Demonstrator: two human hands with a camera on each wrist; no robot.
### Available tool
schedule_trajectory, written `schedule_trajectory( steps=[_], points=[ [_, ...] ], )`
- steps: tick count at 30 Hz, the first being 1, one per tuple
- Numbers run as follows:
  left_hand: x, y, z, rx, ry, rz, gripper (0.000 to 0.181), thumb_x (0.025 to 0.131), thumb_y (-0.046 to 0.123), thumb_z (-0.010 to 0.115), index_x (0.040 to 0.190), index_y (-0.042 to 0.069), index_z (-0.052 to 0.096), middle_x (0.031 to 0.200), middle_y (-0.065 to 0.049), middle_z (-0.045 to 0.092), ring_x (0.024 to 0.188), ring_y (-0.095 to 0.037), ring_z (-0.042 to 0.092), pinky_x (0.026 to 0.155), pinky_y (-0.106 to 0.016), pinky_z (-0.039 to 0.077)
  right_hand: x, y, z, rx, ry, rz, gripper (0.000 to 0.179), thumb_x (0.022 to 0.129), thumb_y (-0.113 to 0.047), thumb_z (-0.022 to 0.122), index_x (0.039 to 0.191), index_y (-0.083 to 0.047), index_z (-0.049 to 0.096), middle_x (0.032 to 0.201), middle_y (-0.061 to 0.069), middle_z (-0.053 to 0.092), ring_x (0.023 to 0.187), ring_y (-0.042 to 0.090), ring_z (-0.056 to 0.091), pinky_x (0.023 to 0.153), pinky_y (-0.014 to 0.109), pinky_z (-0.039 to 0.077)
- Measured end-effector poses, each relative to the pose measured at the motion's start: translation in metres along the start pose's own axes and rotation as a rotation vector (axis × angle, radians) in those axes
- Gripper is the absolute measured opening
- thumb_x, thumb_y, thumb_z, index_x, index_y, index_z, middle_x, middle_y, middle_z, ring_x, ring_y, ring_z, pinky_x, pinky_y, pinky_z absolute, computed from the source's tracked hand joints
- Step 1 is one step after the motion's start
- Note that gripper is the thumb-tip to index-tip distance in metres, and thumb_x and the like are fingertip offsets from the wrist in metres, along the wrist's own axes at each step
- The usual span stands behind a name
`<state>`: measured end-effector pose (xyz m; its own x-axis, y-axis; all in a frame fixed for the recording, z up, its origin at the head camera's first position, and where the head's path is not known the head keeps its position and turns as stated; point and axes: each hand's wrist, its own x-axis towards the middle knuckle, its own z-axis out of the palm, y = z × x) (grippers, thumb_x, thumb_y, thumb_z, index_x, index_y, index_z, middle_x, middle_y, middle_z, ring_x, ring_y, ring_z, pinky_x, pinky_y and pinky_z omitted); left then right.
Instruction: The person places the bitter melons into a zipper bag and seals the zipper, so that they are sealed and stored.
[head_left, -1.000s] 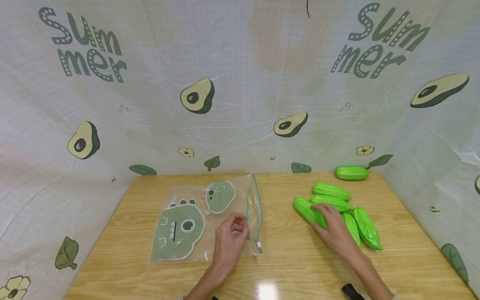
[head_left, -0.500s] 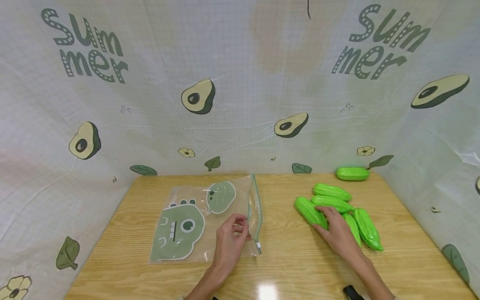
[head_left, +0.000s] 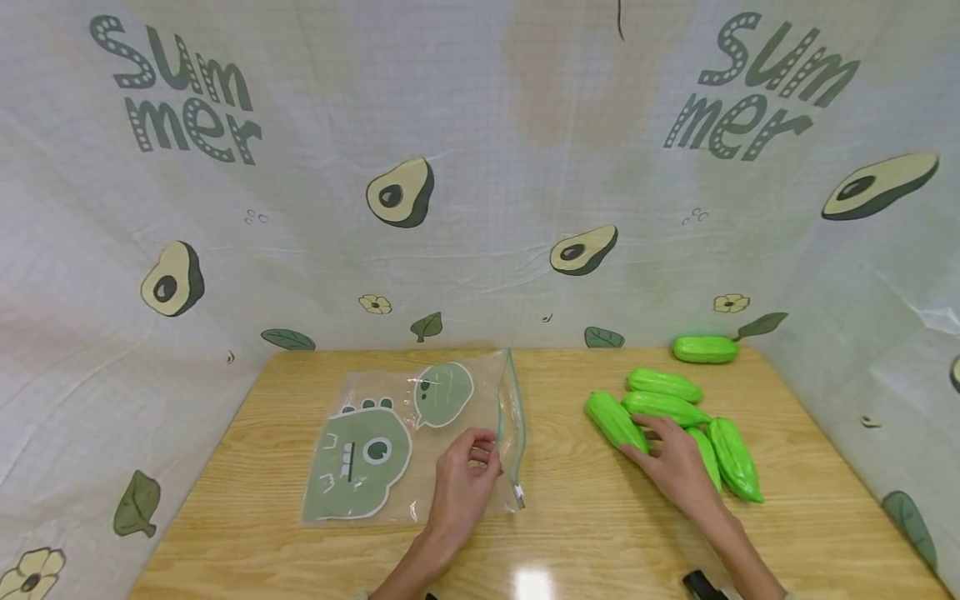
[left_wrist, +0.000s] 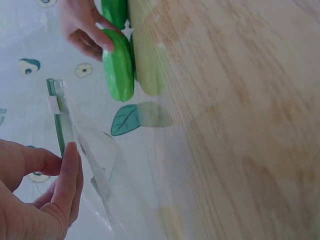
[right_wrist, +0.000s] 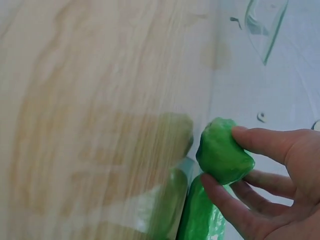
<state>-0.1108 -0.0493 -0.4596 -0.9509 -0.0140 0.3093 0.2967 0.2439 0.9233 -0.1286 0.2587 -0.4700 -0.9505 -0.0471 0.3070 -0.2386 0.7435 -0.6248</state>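
In the head view a clear zip bag (head_left: 420, 492) with a green cartoon monster print lies flat, its mouth facing right and gaping a little. My left hand (head_left: 467, 479) pinches the upper edge of that mouth between thumb and fingers; the left wrist view shows the bag's green zip strip (left_wrist: 59, 132) at my fingertips. On the right, my right hand (head_left: 671, 462) grips the near end of a bright green ridged gourd (head_left: 613, 419). In the right wrist view thumb and fingers hold this gourd (right_wrist: 224, 155) from both sides, close above the table.
Several more green gourds (head_left: 735, 458) lie beside and behind my right hand. One single gourd (head_left: 705, 349) rests at the table's back right edge. The white slider (head_left: 518, 492) sits at the near corner of the bag mouth. A printed curtain (head_left: 480, 275) encloses the wooden table (head_left: 570, 533).
The held gourd has shifted slightly left, and the fingers of my right hand now cover less of it. My left hand stays at the bag's mouth.
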Motion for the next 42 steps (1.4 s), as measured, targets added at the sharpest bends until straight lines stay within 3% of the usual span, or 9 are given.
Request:
schedule_trajectory(
  steps=[11, 22, 31, 42],
  points=[
    [0.0, 0.0, 0.0, 0.059, 0.008, -0.005, 0.015, 0.089, -0.011, 0.067, 0.101, -0.002, 0.069, 0.086, -0.004, 0.067, 0.076, -0.015, 0.069, 0.063, -0.022, 0.06, 0.007, -0.014, -0.002, 0.081, -0.046, 0.023, 0.052, 0.09, -0.009, 0.079, 0.135, 0.007, 0.059, 0.132, 0.031, 0.059, 0.112, 0.048, 0.063, 0.082, 0.045, 0.063],
    [0.001, 0.0, -0.003, 0.07, 0.027, 0.031, 0.015, 0.088, -0.011, 0.069, 0.099, -0.001, 0.07, 0.086, -0.005, 0.068, 0.078, -0.018, 0.069, 0.064, -0.025, 0.061, 0.015, -0.036, 0.003, 0.146, -0.087, 0.025, 0.052, 0.09, -0.012, 0.08, 0.134, 0.007, 0.06, 0.133, 0.029, 0.059, 0.114, 0.048, 0.063, 0.084, 0.044, 0.062],
    [0.003, 0.002, -0.003, 0.093, 0.022, -0.002, 0.015, 0.088, -0.01, 0.069, 0.1, 0.0, 0.069, 0.087, -0.003, 0.067, 0.078, -0.015, 0.068, 0.066, -0.024, 0.061, 0.02, -0.051, 0.006, 0.169, -0.105, 0.006, 0.049, 0.089, -0.007, 0.08, 0.132, 0.007, 0.061, 0.131, 0.028, 0.061, 0.113, 0.046, 0.064, 0.085, 0.045, 0.062],
    [0.003, 0.002, -0.003, 0.109, 0.021, 0.004, 0.015, 0.087, -0.01, 0.067, 0.098, 0.0, 0.069, 0.085, -0.004, 0.067, 0.077, -0.015, 0.068, 0.065, -0.025, 0.062, 0.025, -0.061, 0.016, 0.207, -0.121, -0.025, 0.047, 0.087, -0.004, 0.081, 0.13, 0.005, 0.063, 0.129, 0.025, 0.063, 0.111, 0.046, 0.065, 0.082, 0.043, 0.063]
  ],
)
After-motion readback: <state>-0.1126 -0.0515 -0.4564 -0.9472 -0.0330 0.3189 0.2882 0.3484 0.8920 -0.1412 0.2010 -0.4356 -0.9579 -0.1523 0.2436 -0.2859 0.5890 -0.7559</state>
